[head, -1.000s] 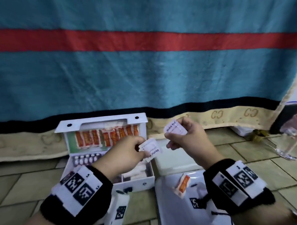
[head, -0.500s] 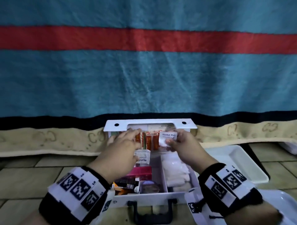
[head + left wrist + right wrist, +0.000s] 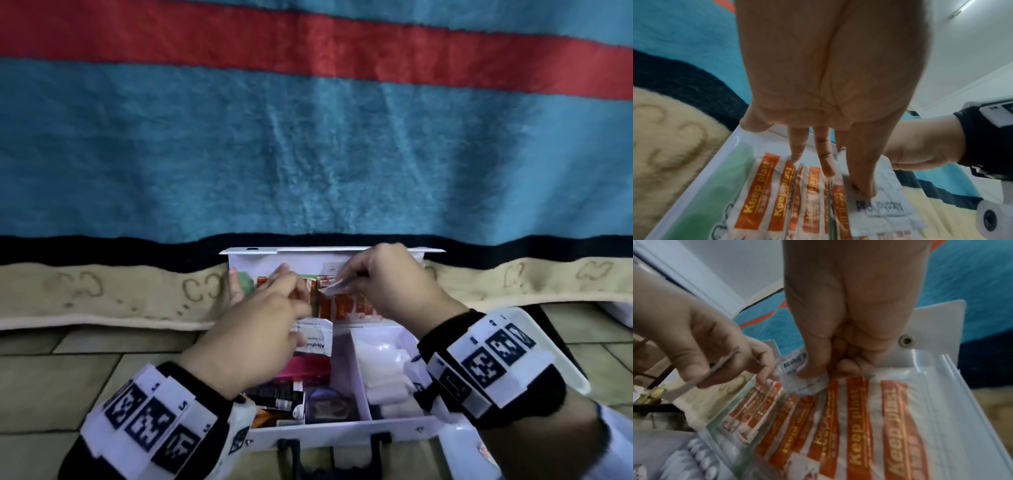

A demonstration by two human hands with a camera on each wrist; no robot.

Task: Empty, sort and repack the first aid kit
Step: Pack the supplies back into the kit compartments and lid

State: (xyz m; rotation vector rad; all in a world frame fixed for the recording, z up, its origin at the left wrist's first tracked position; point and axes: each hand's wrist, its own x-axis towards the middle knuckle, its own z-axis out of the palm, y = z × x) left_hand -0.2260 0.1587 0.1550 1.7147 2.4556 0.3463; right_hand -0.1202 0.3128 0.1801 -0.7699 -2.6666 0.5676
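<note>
First aid kit [image 3: 342, 431]: white case, open on the tiled floor [image 3: 51, 377], black carry handle at its near wall. All places below are given relative to this case.

Near compartments: dark and orange small packs and a round container in the left half; white gauze rolls [image 3: 387, 373] in the right half, past a divider.

White tray [image 3: 561, 359]: on the floor just right of the case, partly hidden by the right wrist.

Left hand [image 3: 253, 339]: over the case's left half, thumb and a finger pinching one alcohol pad sachet [image 3: 317, 337] by its top edge; the other fingers reach straight forward, tips touching the plaster strips [image 3: 764, 191] in the raised lid.

Plaster strips: orange-and-white "Keep plast" wrappers, a row standing in the lid pocket at the far side of the case.

Right hand [image 3: 387, 284]: at the lid's upper middle, fingers curled and clamped on a second alcohol pad [image 3: 805, 381], its lower edge touching the top of the strips.

Lid [image 3: 332, 251]: upright, leaning on the blanket.

Blanket [image 3: 308, 154]: behind the case; blue with a red stripe, a black band and a beige patterned border.
</note>
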